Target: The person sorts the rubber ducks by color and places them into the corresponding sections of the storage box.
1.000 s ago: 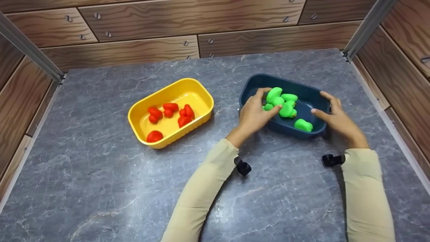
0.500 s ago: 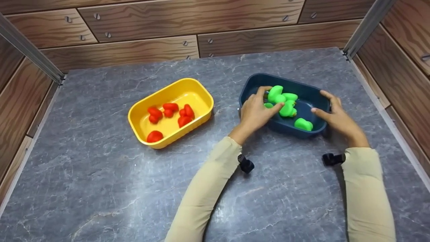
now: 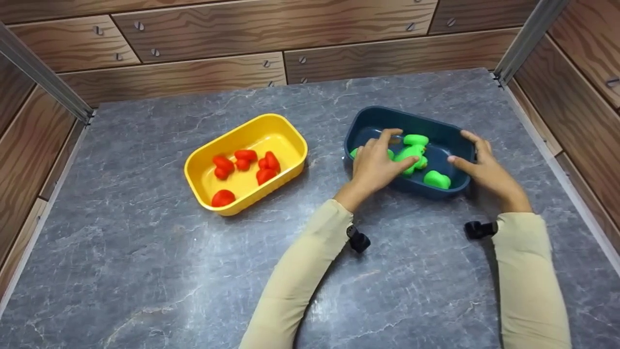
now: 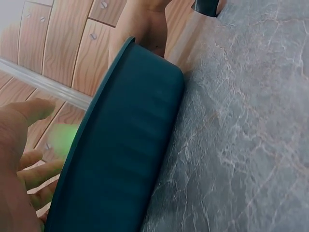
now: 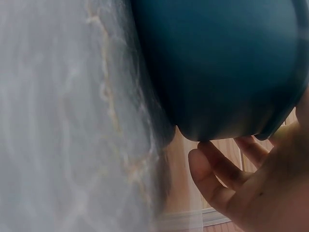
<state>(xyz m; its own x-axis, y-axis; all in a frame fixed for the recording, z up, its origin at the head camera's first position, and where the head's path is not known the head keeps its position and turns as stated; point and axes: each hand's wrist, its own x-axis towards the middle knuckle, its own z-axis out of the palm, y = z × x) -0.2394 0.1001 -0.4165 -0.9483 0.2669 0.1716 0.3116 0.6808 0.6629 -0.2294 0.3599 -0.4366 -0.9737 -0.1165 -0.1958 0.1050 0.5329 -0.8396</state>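
Note:
A dark blue tub (image 3: 428, 125) stands at the right with several small green toys in it; orange bits like beaks make them look like rubber ducks (image 3: 411, 157). My left hand (image 3: 375, 165) reaches over its near left side, fingers and thumb spread above the ducks and hiding some. In the left wrist view a blurred green duck (image 4: 65, 137) shows past that hand, by the tub's rim. With the thumb over the rim and fingers along the outside, my right hand (image 3: 491, 174) grips the tub's right end. One duck (image 3: 437, 180) lies apart near that end.
Left of the tub stands a yellow tub (image 3: 286, 128) holding several red toys (image 3: 246, 155). Both are on a grey marbled table (image 3: 160, 271). Wood-patterned panels (image 3: 203, 75) close off the back and sides, with metal posts (image 3: 530, 43) in the corners.
The duck held up by my left hand has gone down into the tub, and the fingers have spread. That hand has shifted slightly right; my right hand stays at the tub's end.

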